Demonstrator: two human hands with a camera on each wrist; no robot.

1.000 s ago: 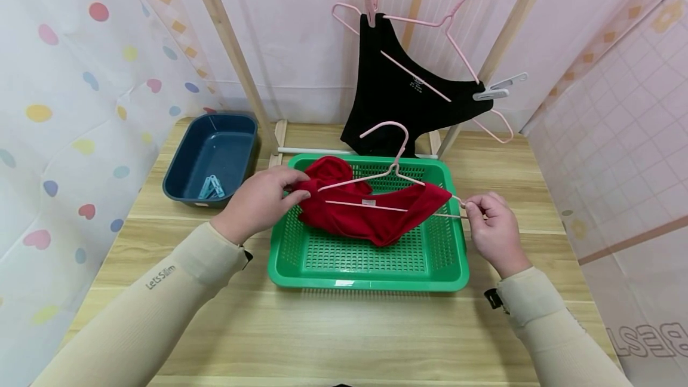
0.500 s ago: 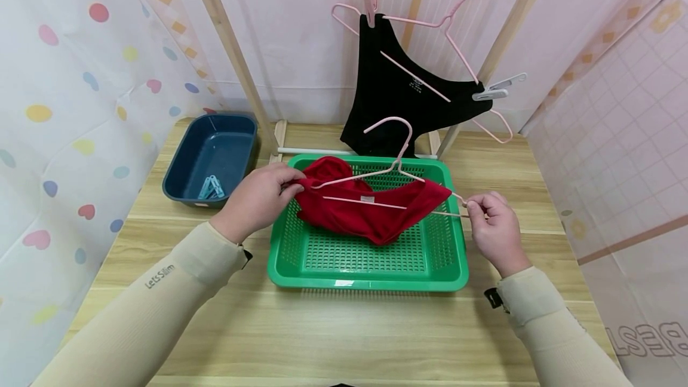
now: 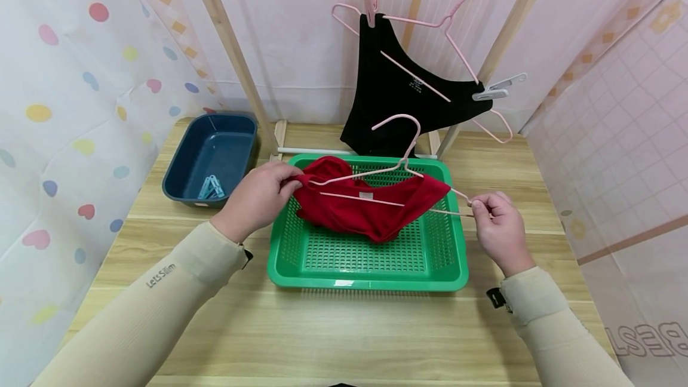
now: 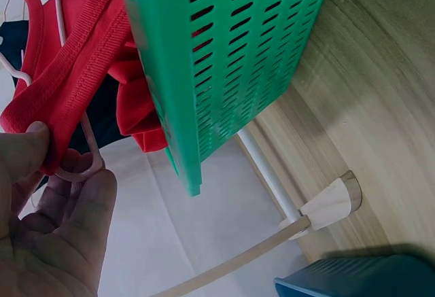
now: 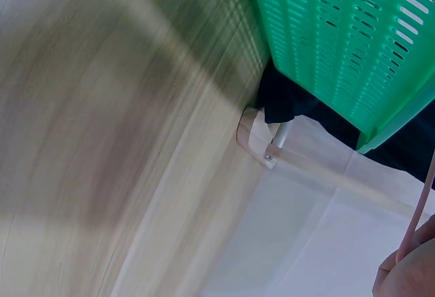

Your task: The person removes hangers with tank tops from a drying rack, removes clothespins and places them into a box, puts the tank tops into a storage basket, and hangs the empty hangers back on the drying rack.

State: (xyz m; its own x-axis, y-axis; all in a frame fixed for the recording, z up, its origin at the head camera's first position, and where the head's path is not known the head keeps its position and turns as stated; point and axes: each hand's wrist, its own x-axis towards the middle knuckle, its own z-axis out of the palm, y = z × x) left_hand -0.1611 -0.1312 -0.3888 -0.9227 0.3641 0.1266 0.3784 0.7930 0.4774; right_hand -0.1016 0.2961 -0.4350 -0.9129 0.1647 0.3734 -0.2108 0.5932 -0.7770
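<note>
A red tank top (image 3: 371, 220) is spread on a pink hanger (image 3: 404, 162) over the green basket (image 3: 368, 285). My left hand (image 3: 258, 199) pinches the top's left strap, and the left wrist view shows the hanger's looped end between thumb and fingers (image 4: 102, 188). At the basket's right side, my right hand (image 3: 502, 229) pinches the other end of the hanger, which sticks out beyond the right strap. Only part of that hand (image 5: 411, 270) shows in the right wrist view. The hanger's hook points up and away from me.
Behind the basket, a black tank top (image 3: 398, 94) hangs from a wooden rack (image 3: 228, 34) on another hanger, with a pink clip (image 3: 371, 5) and a grey clip (image 3: 491, 94) on its straps. A dark blue tub (image 3: 185, 151) with light blue clips (image 3: 211, 187) stands at the left.
The hanger's hook has shifted right and slightly up. My left hand has drawn the red strap a little left along the hanger; my right hand has moved slightly right.
</note>
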